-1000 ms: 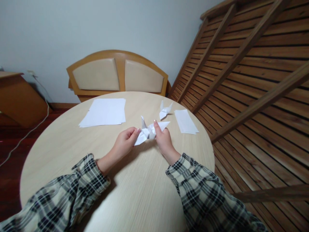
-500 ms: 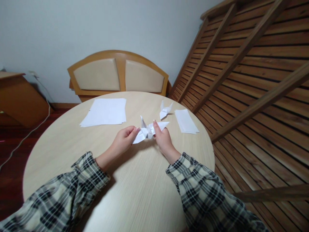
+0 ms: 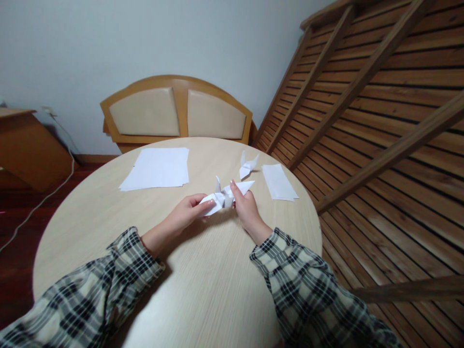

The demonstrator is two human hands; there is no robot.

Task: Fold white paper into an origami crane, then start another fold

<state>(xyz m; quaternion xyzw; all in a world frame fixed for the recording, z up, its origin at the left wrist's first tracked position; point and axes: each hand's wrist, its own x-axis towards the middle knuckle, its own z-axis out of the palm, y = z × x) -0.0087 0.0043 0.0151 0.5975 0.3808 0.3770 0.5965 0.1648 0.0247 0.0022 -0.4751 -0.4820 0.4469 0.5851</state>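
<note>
White paper, folded into an origami crane (image 3: 227, 198), sits between the two hands, clamped at both ends. Over the last half second the left hand (image 3: 185, 211) has altered its hold: its thumb, pinched at the outer edge before, now reaches farther inward and lies flatter across the near-left flap, fingers underneath. With that, the slim upright point (image 3: 218, 184) of the crane has shifted a little toward the right hand (image 3: 247, 210) and stands slightly lower. The right grip looks nearly unchanged, thumb on top and fingers behind. I judge that the right side is acting as the anchor while the left adjusts its purchase, so the shaping appears to be going on at the left end.

Relative to the grip, the crane spans the gap between the hands: its left flap is inside the left grip, its creased middle lies bare between the thumbs, and its right flap passes behind the right thumb, the tip poking out beyond. It seems to be held just above the worktop (image 3: 217, 275), though the underside is hidden.

Beyond the right grip and near it, a second origami crane (image 3: 247, 168) stands with two points raised, touched by neither hand. Farther out to the right of that grip lies a small stack of narrow paper (image 3: 278, 181); beyond the left grip, well apart from it, larger white sheets (image 3: 159, 166) lie in a loose pile.
</note>
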